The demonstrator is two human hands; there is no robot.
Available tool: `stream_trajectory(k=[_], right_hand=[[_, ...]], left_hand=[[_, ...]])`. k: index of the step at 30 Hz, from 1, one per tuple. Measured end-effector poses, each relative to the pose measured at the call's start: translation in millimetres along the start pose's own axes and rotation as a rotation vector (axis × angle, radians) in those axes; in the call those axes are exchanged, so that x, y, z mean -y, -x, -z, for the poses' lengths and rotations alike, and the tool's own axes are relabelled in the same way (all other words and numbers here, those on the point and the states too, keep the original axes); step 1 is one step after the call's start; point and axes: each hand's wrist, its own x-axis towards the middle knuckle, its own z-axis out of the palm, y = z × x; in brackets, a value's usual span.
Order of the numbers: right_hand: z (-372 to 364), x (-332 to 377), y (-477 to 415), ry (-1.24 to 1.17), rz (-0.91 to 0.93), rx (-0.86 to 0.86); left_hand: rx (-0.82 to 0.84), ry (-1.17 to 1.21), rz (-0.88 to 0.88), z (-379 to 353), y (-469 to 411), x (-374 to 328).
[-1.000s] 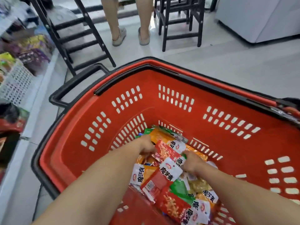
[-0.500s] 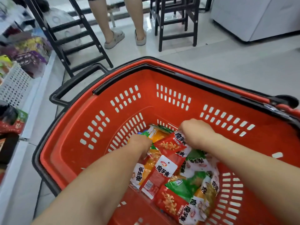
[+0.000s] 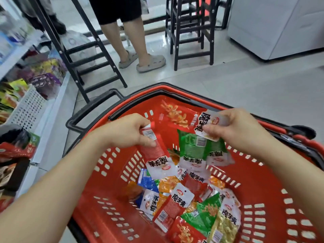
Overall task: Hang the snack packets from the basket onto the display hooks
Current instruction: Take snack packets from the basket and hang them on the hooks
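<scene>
Red packet (image 3: pixel 155 152) pinched in left hand (image 3: pixel 126 132), packet bunch (image 3: pixel 195 148) gripped in right hand (image 3: pixel 235 131).

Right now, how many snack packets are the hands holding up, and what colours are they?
Red: 2, a red packet hanging from the left hand and a second red packet in the right hand
Green: 2, overlapping green packets in the right hand
Total: 4

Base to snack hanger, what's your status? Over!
Left hand gripping one red packet. Right hand pinching a bunch of packets, red and green, above the basket. Loose packets lie inside. Display hooks out of view.
</scene>
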Motion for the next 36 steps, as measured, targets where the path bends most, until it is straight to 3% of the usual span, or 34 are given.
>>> stream_trajectory(k=[2,5,7,11,16,22,26,29,31,34,36], right_hand=[[-2.7,3.2,-2.3,-0.169,0.007,-0.068],[-9.3,7.0,-5.8,-0.659,-0.099,-0.088],[-12.0,6.0,-8.2,-0.828,-0.151,-0.089],[-14.6,0.5,-9.1,-0.776,-0.169,-0.118],[-13.8,-0.1,-2.8,-0.892,-0.21,-0.018],[-18.3,3.3,-4.7,-0.966,-0.265,-0.028],[-13.0,2.6,-4.0,-0.813,-0.269,-0.145],[-9.5,17.0,1.7,-0.847,-0.295,-0.101],[-6.5,38.5,10.2,-0.917,-0.357,-0.062],[12.9,93.3,31.7,-1.083,-0.39,0.028],[32.7,139.1,48.4,-1.211,-0.4,0.075]], left_hand=[[-0.039,0.26,-0.064,-4.1,15.4,-5.1],[-0.147,0.425,-0.071,-25.6,17.3,-16.4],[-0.083,0.571,-0.072,-43.1,13.2,-26.9],[-0.2,0.744,-0.071,-63.9,8.9,-34.9],[-0.35,0.823,-0.055,-66.5,14.4,-37.9],[-0.657,0.914,0.041,-57.9,34.7,-40.7],[-1.009,0.799,0.003,-36.2,61.9,-43.0],[-1.24,0.618,-0.256,-14.3,89.8,-67.3],[-1.297,0.278,-0.425,-5.6,103.5,-86.7],[-1.13,-0.067,-0.461,-1.1,116.0,-104.3],[-0.905,-0.048,-0.37,4.8,131.3,-117.4]])
